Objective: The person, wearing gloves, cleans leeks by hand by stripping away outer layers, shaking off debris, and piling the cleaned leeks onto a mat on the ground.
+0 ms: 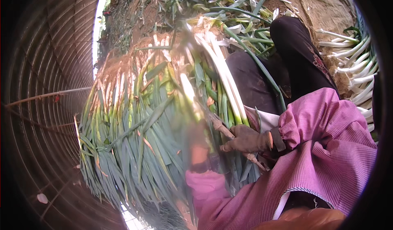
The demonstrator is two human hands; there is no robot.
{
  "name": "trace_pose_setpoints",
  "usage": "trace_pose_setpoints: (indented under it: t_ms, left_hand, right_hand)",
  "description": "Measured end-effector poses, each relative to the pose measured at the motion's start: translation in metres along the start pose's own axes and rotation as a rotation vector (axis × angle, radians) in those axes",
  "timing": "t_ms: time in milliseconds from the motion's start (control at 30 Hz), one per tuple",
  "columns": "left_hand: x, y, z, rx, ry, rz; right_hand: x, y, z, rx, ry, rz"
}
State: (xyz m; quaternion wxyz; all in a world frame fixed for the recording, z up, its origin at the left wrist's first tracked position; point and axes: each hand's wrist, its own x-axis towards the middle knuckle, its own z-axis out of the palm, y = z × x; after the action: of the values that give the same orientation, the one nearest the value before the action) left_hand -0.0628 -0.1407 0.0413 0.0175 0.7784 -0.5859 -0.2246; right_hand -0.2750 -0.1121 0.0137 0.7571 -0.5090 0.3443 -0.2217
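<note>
My left hand, gloved and blurred, is closed round the green part of a leek, whose white shaft points up the view. To its right my right hand, in a dark glove, grips a knobbly wooden stick lying slantwise over the leaves. Two long leeks with white shafts run down to this hand; whether it holds them too is hidden. Both hands are over a large pile of leeks, their rooted white ends up the view and green leaves down.
Loose leaves and trimmings lie beyond the pile. More leeks with white shafts lie at the far right, near a brown sheet. My bent knees are beside the pile. A ribbed tunnel cover curves along the left.
</note>
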Motion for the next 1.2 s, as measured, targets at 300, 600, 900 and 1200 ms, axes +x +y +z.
trace_pose_setpoints:
  t_ms: [300,600,900,1200]
  left_hand:
    - [-0.045,-0.012,0.051,-0.909,0.014,-0.102]
    - [-0.075,-0.015,0.053,-1.183,-0.016,-0.142]
    - [-0.082,-0.027,0.057,-1.43,-0.141,-0.299]
    - [-0.085,-0.027,0.054,-1.532,-0.162,-0.419]
  right_hand:
    - [0.015,-0.002,-0.013,0.077,0.031,0.034]
    - [0.036,0.002,-0.005,0.169,-0.061,-0.028]
    - [0.09,0.006,-0.005,-0.63,0.292,-0.797]
    - [0.118,-0.005,-0.019,-0.596,0.011,-0.446]
